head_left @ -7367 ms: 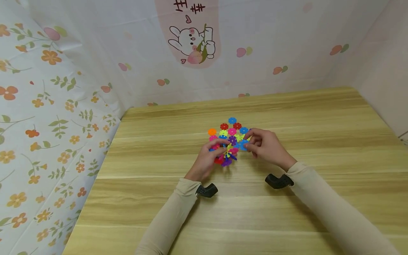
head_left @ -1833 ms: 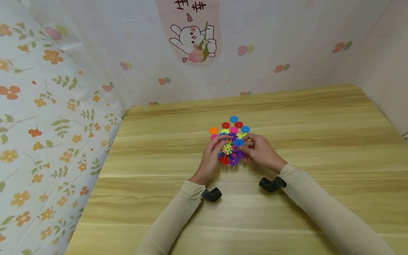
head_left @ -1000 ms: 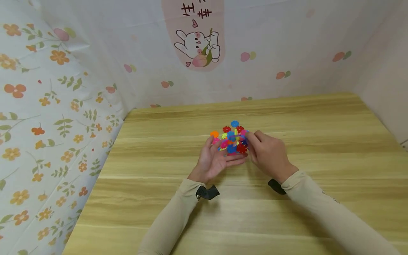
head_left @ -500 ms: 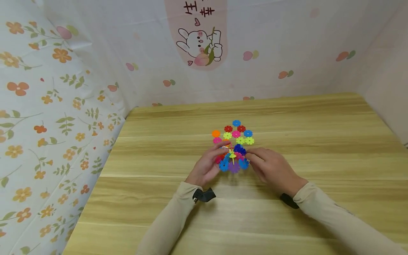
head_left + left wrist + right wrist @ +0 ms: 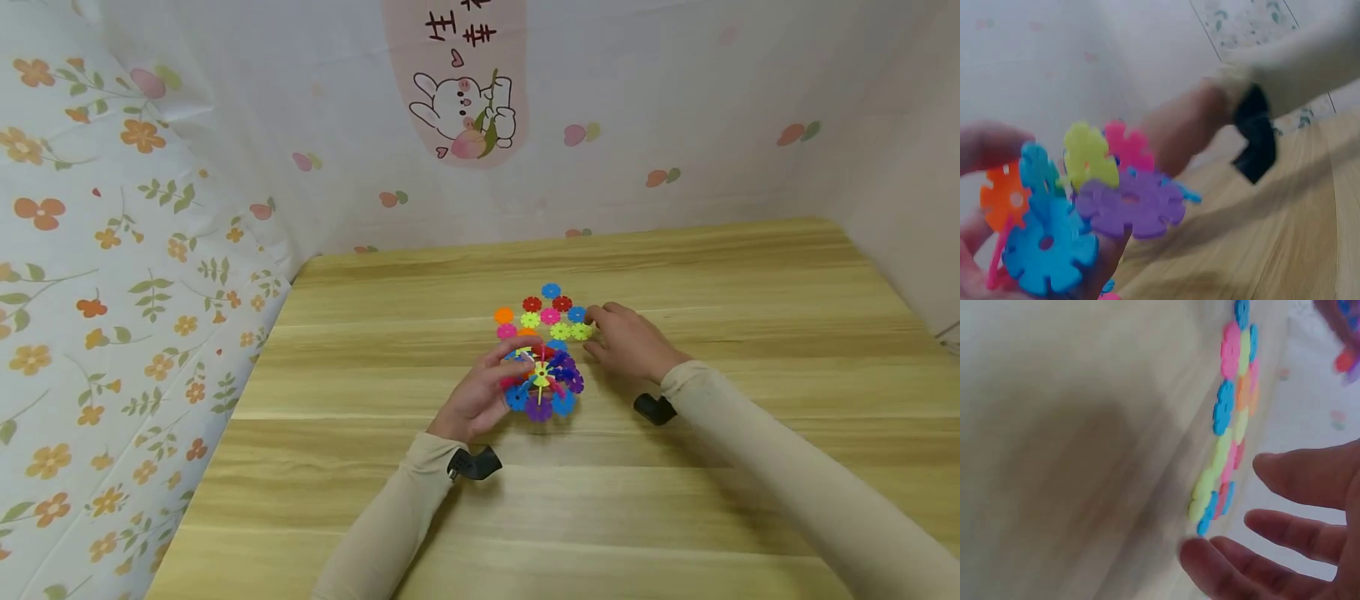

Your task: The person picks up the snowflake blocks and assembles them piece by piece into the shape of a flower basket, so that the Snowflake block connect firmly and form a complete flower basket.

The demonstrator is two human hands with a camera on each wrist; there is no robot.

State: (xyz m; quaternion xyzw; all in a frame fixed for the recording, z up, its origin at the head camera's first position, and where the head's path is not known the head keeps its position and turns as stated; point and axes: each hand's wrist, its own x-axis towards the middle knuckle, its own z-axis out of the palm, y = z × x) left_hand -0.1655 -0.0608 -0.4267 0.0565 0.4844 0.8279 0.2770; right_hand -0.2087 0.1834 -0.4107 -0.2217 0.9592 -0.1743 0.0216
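1. Head view: the person's left hand grips a rounded cluster of notched discs by its left side, just in front of the loose discs on the tabletop

2. The right hand holds nothing; its thumb and fingers are parted beside the right edge of the loose discs, and whether a fingertip touches one cannot be told

3. Done, by judgement: many discs are slotted together at angles, making one connected piece

4. Left, by judgement: the loose discs lie flat and appear unjoined, so the building looks part-way along

5. Clusters: one. Its discs overlap and the fingers cover some, so no full count is possible; the left wrist view shows at least six, among them a purple disc and an orange disc

6. Loose on the tabletop, at least twelve: three blue discs, three yellow discs, two red discs, two pink discs, two orange discs; the cluster and left hand may hide others

7. Also: two hands, two beige sleeves, two black wrist devices, one rabbit print behind
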